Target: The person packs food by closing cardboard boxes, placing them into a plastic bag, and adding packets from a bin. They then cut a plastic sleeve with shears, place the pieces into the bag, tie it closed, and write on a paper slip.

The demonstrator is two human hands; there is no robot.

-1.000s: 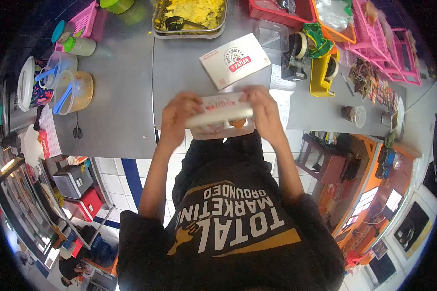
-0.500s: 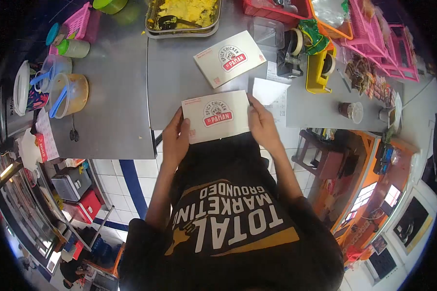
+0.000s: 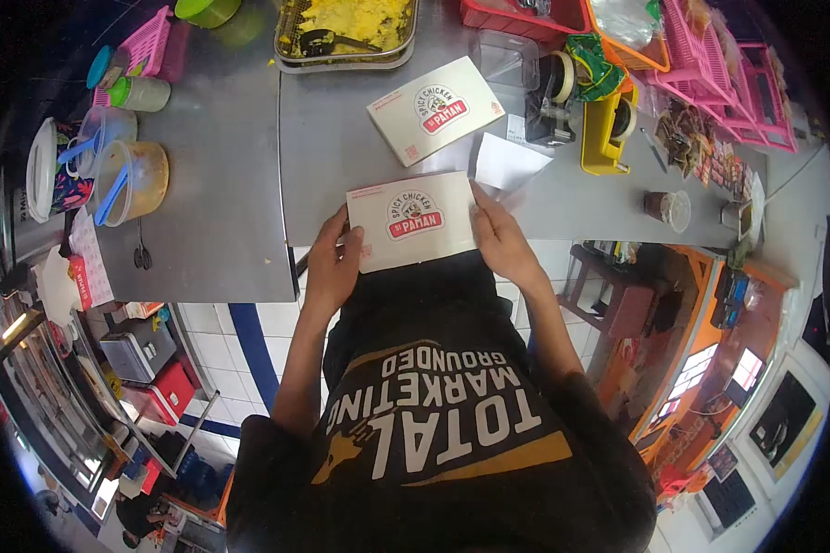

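Currently, head view: both hands are gripping one white food box (image 3: 412, 219) at the near edge of the steel table (image 3: 221, 184). Left hand (image 3: 332, 263) is clamping the box's left side, fingers curled over the edge. Right hand (image 3: 498, 235) is clamping the right side, fingers laid along the edge. Box lid is lying shut, red logo facing up. Box is overhanging the table edge slightly, approx. in front of the person's chest.

A 2nd box (image 3: 435, 109), same print, is lying flat farther back on the table, apart from the held one. A white paper slip (image 3: 507, 164) is lying just beside the right hand. A tray of yellow food (image 3: 346, 28) is sitting at the far edge. Tape dispensers (image 3: 581, 106) are standing to the right of the 2nd box. Tubs w/ blue spoons (image 3: 129, 170) are sitting at far left.
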